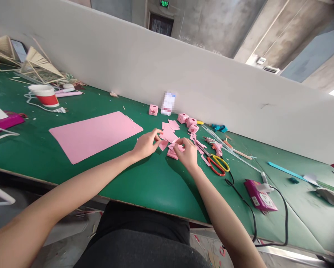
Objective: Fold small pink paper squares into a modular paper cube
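My left hand (147, 144) is closed in a pinch at the left side of a cluster of small pink paper pieces (169, 137). A folded-looking pink paper piece (163, 144) shows at its fingertips. My right hand (188, 152) is also curled into a pinch, with pink paper at its fingertips; its grip is partly hidden. Beneath it lies a small stack of pink paper (172, 154). Scissors (218, 165) with red and yellow handles lie right of my right hand, among pink paper scraps (200, 147).
A large pink sheet (97, 137) lies on the left. Pink paper cubes (153, 109) and a blurred phone (168, 103) are by the partition (128, 63). A pink glue gun (217, 148), a magenta power strip (260, 197) and its black cable lie right; a paper cup (45, 96) stands left.
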`<act>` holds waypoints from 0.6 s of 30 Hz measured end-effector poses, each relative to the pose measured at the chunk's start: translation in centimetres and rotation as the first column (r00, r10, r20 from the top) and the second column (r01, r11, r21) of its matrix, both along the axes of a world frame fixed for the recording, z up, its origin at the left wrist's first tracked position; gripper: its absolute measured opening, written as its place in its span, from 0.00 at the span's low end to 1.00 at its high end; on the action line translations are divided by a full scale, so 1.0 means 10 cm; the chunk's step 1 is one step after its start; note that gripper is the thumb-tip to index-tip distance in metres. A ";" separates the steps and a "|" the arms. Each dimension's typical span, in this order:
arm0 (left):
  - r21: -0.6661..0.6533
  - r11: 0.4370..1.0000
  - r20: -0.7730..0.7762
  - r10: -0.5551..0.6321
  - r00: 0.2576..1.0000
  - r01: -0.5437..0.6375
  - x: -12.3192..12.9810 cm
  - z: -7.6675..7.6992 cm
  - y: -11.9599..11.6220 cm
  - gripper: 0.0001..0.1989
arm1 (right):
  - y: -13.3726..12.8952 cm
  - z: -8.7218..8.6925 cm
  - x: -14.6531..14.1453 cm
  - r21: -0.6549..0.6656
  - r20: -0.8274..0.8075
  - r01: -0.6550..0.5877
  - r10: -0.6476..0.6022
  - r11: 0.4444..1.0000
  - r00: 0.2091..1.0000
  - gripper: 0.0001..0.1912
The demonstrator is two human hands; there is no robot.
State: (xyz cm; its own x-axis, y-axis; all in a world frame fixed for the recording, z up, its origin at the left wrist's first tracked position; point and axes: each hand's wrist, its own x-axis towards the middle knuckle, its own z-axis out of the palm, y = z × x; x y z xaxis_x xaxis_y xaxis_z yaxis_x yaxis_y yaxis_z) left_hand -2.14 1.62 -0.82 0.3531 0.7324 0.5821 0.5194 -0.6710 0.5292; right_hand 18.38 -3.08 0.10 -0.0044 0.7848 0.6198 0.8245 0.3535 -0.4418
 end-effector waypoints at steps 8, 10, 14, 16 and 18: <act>0.019 0.996 -0.109 -0.086 0.990 0.089 0.10 0.02 -0.15 0.12 | 0.01 -0.11 -0.19 0.014 0.143 -0.106 0.103 0.994 0.984 0.07; 0.020 0.997 -0.107 -0.074 0.992 0.077 0.10 0.03 -0.15 0.12 | 0.03 -0.12 -0.16 0.001 0.151 -0.066 0.065 0.998 0.986 0.06; 0.047 0.998 -0.113 -0.042 0.993 0.048 0.08 0.02 -0.10 0.12 | 0.07 -0.10 -0.04 0.004 0.142 -0.007 0.007 1.000 0.990 0.05; 0.071 0.997 -0.111 -0.027 0.993 0.035 0.06 0.01 -0.08 0.12 | 0.07 -0.08 0.03 0.007 0.124 0.015 -0.016 1.000 0.992 0.04; 0.083 0.996 -0.099 -0.012 0.995 0.020 0.04 0.01 -0.06 0.13 | 0.06 -0.07 0.07 0.006 0.106 0.024 -0.025 1.000 0.994 0.05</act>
